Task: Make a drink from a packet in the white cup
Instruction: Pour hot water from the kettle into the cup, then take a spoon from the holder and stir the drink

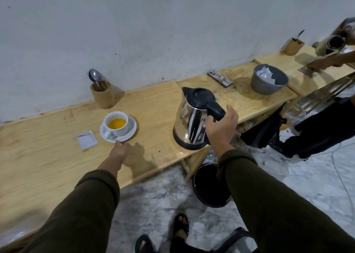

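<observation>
A white cup with orange powder in its bottom stands on a white saucer on the wooden table. Left of the saucer lies a torn silver packet. My left hand reaches to the saucer's near rim, fingertips touching it. A steel kettle with a black lid and handle stands to the right, near the table's front edge. My right hand is wrapped around the kettle's black handle.
A wooden holder with a spoon stands by the wall behind the cup. A phone and a grey bowl of packets lie farther right. Another person's hand works at the far right. A black bin stands on the floor below.
</observation>
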`<state>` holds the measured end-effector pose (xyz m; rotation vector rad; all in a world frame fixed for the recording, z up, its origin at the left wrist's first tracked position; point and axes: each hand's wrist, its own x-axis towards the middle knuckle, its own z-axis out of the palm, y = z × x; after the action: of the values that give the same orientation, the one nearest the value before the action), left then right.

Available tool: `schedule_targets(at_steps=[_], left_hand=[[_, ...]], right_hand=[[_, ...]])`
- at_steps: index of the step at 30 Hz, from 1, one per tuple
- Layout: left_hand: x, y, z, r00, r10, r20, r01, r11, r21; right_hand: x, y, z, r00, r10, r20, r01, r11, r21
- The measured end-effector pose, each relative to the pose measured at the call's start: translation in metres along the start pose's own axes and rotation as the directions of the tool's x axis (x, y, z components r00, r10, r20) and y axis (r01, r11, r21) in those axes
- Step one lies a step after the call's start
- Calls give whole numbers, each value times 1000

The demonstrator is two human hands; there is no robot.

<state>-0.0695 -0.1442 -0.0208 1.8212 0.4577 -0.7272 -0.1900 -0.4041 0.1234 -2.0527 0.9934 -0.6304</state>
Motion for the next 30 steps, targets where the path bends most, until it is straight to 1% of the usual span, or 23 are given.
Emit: schedule_targets(at_steps=[1, 3, 6, 10, 12, 16, 19, 21, 23, 26, 27, 30], left_hand=[[7, -4, -4, 1000, 1, 7, -1, 1000, -12], [7, -4, -11, 1000, -7, -9, 6, 999, -54], [-17, 9, -16, 999, -17, -48, 13, 996, -90], [-18, 12, -29, 995, 1, -100, -15, 990, -141], [-18, 12, -34, 995, 10, -103, -29, 982, -186], [-23, 13, -47, 994, -26, -102, 2, 973, -232], [-20, 11, -55, 994, -53, -95, 27, 966, -257], [-19, 12, -57, 994, -75, -82, 50, 961, -274], [-14, 13, -59, 994, -84, -74, 58, 951, -302], [19, 1, -63, 994, -76, -74, 46, 936, -350], [35, -7, -63, 991, -96, -89, 57, 929, -365], [24, 8, -64, 981, -152, -122, 91, 912, -399]], right_hand=[[-7, -6, 3, 999, -42, -11, 42, 999, -2], [-17, -20, 11, 997, -75, 11, 75, 997, -20], [-29, -40, 22, 988, -124, 93, 127, 992, -26], [-41, -62, 40, 965, -171, 201, 176, 984, -5], [-47, -71, 55, 953, -172, 249, 180, 984, -7], [-51, -88, 86, 934, -155, 322, 182, 982, -55], [-46, -102, 111, 910, -140, 390, 175, 983, -56], [-41, -111, 129, 881, -145, 450, 190, 980, -56], [-33, -121, 147, 845, -174, 505, 235, 970, -59], [-14, -132, 179, 785, -228, 576, 336, 938, -86], [-8, -136, 191, 765, -237, 599, 363, 927, -97], [12, -148, 227, 697, -279, 661, 466, 876, -122]])
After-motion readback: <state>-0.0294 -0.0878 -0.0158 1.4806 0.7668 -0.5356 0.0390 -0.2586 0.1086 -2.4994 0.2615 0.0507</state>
